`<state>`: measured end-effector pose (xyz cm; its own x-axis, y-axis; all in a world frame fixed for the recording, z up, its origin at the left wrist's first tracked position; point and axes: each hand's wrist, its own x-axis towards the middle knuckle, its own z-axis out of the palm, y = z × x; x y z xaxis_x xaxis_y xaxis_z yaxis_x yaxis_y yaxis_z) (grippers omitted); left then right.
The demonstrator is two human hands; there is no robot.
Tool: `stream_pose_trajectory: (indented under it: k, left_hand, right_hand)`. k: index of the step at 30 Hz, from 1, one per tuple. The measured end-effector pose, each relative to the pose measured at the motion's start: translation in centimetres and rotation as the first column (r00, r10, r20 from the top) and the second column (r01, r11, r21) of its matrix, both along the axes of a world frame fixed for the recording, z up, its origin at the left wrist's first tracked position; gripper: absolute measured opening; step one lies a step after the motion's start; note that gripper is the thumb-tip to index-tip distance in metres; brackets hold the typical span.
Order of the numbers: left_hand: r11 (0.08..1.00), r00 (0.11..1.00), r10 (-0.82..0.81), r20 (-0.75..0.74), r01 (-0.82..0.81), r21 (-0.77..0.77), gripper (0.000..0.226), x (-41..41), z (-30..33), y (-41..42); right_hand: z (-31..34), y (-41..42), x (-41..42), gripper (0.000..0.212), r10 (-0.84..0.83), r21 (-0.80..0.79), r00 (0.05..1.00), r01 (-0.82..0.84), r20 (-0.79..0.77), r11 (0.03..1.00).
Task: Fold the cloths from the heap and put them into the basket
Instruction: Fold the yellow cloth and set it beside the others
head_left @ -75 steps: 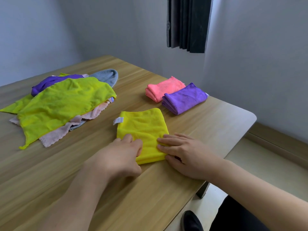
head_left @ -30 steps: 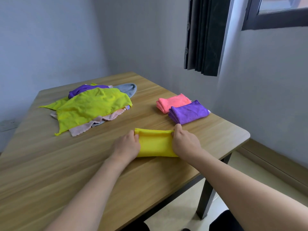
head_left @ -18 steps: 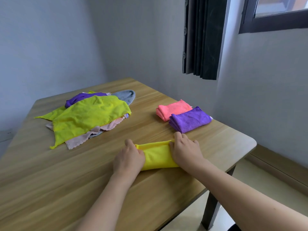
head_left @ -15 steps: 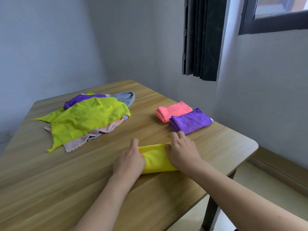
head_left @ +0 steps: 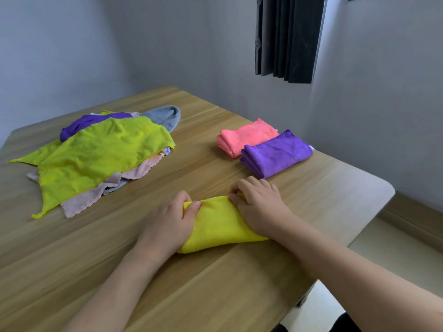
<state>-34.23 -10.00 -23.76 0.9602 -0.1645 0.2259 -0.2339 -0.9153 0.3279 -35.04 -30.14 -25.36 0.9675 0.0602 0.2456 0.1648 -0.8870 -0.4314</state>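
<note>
I see the bench (head_left: 323, 188) filling the lower frame. The heap (head_left: 100, 154) of unfolded cloths lies at centre left, spread loose, presumably as the supply. The folded purple cloth (head_left: 278, 155) and pink cloth (head_left: 247, 137) sit touching at centre right, probably staged for transfer. No basket is in view, so I report no container contents. The yellow cloth (head_left: 220, 224), folded narrow, lies at lower centre between both hands. My left hand (head_left: 167, 226) grips its left end with curled fingers; my right hand (head_left: 261, 207) pinches the far right edge, I judge to square the fold
</note>
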Motion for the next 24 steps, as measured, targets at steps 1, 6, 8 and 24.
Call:
stream_pose_trajectory:
  k: [1,6,8,24]
  left_hand:
    - [0.997,0.998,-0.040,0.043,0.043,-0.065,0.017,0.2,-0.3,-0.1]
    - [0.985,0.989,-0.142,0.047,0.146,-0.095,0.054,1.6,-1.8,0.5]
    - [0.997,0.997,-0.080,0.004,0.081,-0.021,0.055,2.0,-2.0,0.5]
    - [0.969,0.997,0.024,-0.067,-0.040,-0.245,0.024,-0.2,0.2,-0.4]
  right_hand:
    - [-0.1,0.0,0.1,0.019,-0.001,0.006,1.000,0.001,0.019,1.000]
    - [0.0,-0.5,-0.1,0.013,0.020,0.261,0.988,-0.059,0.150,0.963]
    - [0.1,-0.6,-0.3,0.013,-0.012,0.354,0.978,-0.063,0.207,0.933]
    - [1.1,1.4,-3.0,0.054,0.183,-0.183,0.981,-0.167,0.070,0.969]
